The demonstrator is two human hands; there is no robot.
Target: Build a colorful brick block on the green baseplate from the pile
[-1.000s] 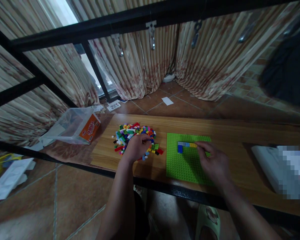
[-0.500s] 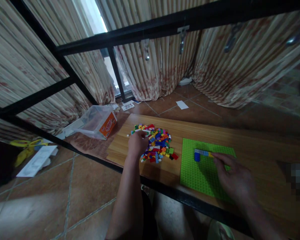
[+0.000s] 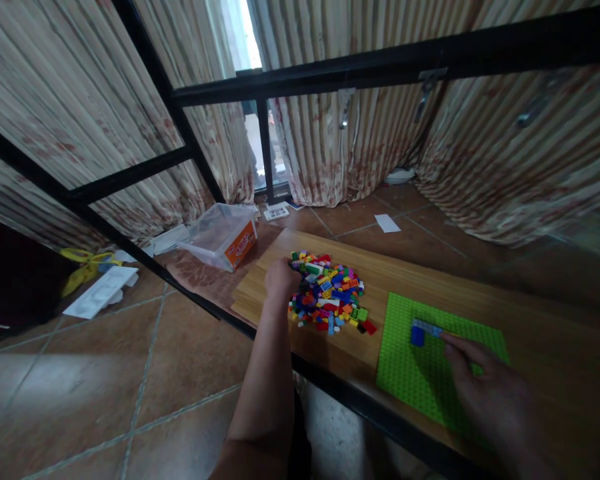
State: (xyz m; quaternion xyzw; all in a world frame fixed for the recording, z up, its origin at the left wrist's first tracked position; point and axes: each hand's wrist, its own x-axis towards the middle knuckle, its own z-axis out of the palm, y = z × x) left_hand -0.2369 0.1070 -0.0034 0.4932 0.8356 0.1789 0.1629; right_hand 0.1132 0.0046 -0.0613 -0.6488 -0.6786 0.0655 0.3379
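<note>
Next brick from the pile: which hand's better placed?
Left hand, most likely: it's at the edge of the brick pile, while the right hand seems occupied, pinching joined bricks over the green baseplate.

2 hands over wooden tabletop [image 3: 355,352]. Left hand [image 3: 281,279] reaches into left edge of multicolored brick pile [image 3: 337,297]; fingertips partly hidden, can't tell if a brick is gripped. Right hand [image 3: 495,390] pinches right end of gray-and-light-blue brick strip [image 3: 427,327] over green baseplate [image 3: 397,377]; 1 blue brick [image 3: 417,336] sits at strip's left end (seated or lifted, unclear). Baseplate lies right of pile, apart from it. Clear bin [image 3: 205,235] with orange label [image 3: 241,245] stands beyond tabletop's left end. Striped curtains [image 3: 320,147] hang behind black frame [image 3: 330,80].
</note>
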